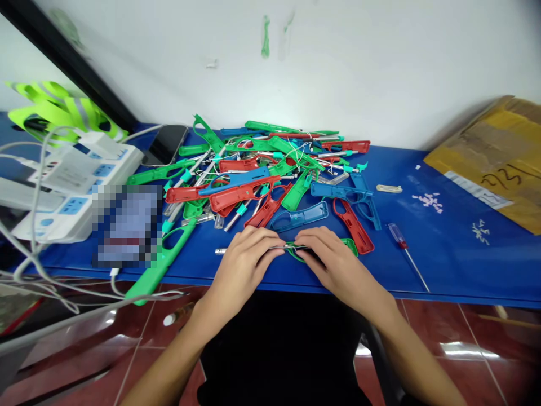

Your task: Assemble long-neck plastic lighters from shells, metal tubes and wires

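Near the table's front edge, my left hand [242, 260] and my right hand [338, 265] pinch a green stick lighter [350, 245] between them. Its metal tube [220, 251] pokes out left of my left hand, and part of its green handle shows past my right fingers. Thumbs and index fingertips almost meet at the middle, where a small metal and white bit shows; my fingers cover most details. Just beyond lie a blue handle shell [302, 216] and a red handle shell [354, 225]. Behind them spreads a pile of green, red and blue lighter parts [245, 183].
On the right are a screwdriver [406, 251], small pink pieces [429, 201], small pale pieces [480, 231] and a taped cardboard box [490, 160]. On the left are a white power strip [107, 175] with cables, a dark phone [165, 145] and a blurred-out device [131, 225].
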`<state>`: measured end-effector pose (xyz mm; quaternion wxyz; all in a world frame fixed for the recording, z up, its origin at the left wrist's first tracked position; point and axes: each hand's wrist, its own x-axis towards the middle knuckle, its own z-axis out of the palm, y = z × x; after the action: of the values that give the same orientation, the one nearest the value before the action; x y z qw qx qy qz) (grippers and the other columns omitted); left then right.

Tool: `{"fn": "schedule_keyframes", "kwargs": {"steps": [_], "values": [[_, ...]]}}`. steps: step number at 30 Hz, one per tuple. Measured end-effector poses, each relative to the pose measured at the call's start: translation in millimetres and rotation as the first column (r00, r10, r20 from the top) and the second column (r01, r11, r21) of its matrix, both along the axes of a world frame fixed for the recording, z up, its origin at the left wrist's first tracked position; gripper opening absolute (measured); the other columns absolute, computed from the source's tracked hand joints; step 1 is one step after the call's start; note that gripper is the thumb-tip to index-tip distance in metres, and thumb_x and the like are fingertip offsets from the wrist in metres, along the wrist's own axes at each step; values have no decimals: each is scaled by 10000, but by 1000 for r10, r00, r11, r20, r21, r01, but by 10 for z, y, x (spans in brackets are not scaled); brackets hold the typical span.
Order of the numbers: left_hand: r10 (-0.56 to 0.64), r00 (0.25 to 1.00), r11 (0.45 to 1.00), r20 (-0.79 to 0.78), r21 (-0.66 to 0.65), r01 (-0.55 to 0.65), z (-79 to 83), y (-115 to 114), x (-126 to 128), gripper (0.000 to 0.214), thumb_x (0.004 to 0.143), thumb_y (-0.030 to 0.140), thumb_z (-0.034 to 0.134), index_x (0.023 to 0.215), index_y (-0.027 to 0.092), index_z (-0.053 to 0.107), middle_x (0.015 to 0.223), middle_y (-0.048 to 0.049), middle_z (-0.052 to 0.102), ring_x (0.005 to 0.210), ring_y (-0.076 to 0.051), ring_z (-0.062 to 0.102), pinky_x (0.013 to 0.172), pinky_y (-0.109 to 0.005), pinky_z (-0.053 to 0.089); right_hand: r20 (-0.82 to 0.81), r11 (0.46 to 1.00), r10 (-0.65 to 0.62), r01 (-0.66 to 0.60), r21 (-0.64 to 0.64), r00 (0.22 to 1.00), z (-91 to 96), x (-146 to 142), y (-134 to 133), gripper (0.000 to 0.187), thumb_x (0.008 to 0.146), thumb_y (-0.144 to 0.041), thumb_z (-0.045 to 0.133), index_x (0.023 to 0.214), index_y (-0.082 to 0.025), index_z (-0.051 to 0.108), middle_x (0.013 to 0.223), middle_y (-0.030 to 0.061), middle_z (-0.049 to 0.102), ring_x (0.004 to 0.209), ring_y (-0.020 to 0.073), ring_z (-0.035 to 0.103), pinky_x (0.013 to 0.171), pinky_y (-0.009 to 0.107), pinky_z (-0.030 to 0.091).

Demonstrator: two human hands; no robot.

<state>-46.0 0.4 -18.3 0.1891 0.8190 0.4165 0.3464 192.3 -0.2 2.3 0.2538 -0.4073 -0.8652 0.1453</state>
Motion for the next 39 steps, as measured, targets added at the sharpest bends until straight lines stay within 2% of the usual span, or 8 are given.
{"fn": "schedule_keyframes", "kwargs": {"steps": [5, 13, 15, 23, 29, 34, 36, 39], "values": [[5, 1000, 1000, -2, -4, -5, -5, 0, -1, 125, 1098, 274, 657, 1156, 232, 759, 1150, -42, 803, 1056, -230, 708, 963, -416, 548, -7, 998, 48, -48, 31, 999, 5, 57, 19, 115, 1119, -199, 594, 1154, -178, 702, 1207, 109, 755, 1099, 227, 722, 1007, 399, 591], [-6, 1000, 1000, 14, 1, 6, -12, 2, -11, 129, 1088, 244, 674, 1167, 217, 772, 1142, -45, 806, 1047, -226, 709, 951, -408, 550, 334, 955, 71, -161, 250, 940, 89, 3, 74, 149, 1096, -121, 584, 1120, -110, 731, 1097, 123, 765, 968, 267, 679, 848, 423, 566], [-6, 1000, 1000, 14, 3, 6, -11, 2, -11, 133, 1091, 245, 670, 1171, 218, 772, 1140, -46, 805, 1051, -227, 708, 955, -413, 552, 382, 947, 72, -183, 263, 921, 105, -5, 92, 150, 1088, -108, 583, 1104, -106, 732, 1071, 121, 761, 938, 263, 664, 824, 419, 545], [-9, 1000, 1000, 9, 2, 9, 2, 1, -14, 126, 1101, 246, 654, 1163, 219, 761, 1152, -51, 797, 1034, -220, 687, 939, -406, 544, 263, 977, 70, -119, 175, 962, 81, -20, 192, 149, 1080, -130, 567, 1027, -179, 698, 995, 68, 758, 894, 206, 658, 791, 355, 495], [-12, 1000, 1000, 9, 8, 12, -5, 3, -15, 128, 1099, 249, 656, 1164, 218, 762, 1155, -51, 792, 1034, -222, 685, 942, -401, 536, 355, 963, 39, -130, 236, 934, 126, -62, 201, 159, 1047, -99, 574, 949, -174, 674, 862, 32, 727, 760, 194, 641, 703, 363, 466], [-5, 1000, 1000, 25, 2, 5, -30, 4, -7, 136, 1111, 257, 637, 1147, 228, 764, 1142, -52, 793, 1031, -227, 682, 940, -407, 529, 351, 948, 170, -250, 195, 921, 187, -41, 220, 173, 1112, -141, 534, 1035, -176, 685, 1025, 61, 763, 904, 207, 691, 804, 349, 559], [-1, 1000, 1000, 24, -7, 1, -35, 3, -5, 146, 1118, 268, 629, 1152, 231, 766, 1146, -54, 796, 1032, -227, 691, 944, -410, 528, 292, 965, 163, -214, 153, 943, 194, 8, 189, 189, 1114, -119, 504, 1114, -169, 686, 1088, 84, 772, 981, 220, 709, 876, 371, 596], [-5, 1000, 1000, 20, -12, 5, -33, 0, -5, 148, 1119, 274, 629, 1161, 230, 765, 1155, -54, 799, 1028, -222, 698, 952, -415, 526, 201, 986, 58, -87, 140, 978, 179, 118, 99, 232, 1119, -137, 512, 1300, -158, 657, 1216, 131, 775, 1102, 258, 735, 951, 439, 627]]}}
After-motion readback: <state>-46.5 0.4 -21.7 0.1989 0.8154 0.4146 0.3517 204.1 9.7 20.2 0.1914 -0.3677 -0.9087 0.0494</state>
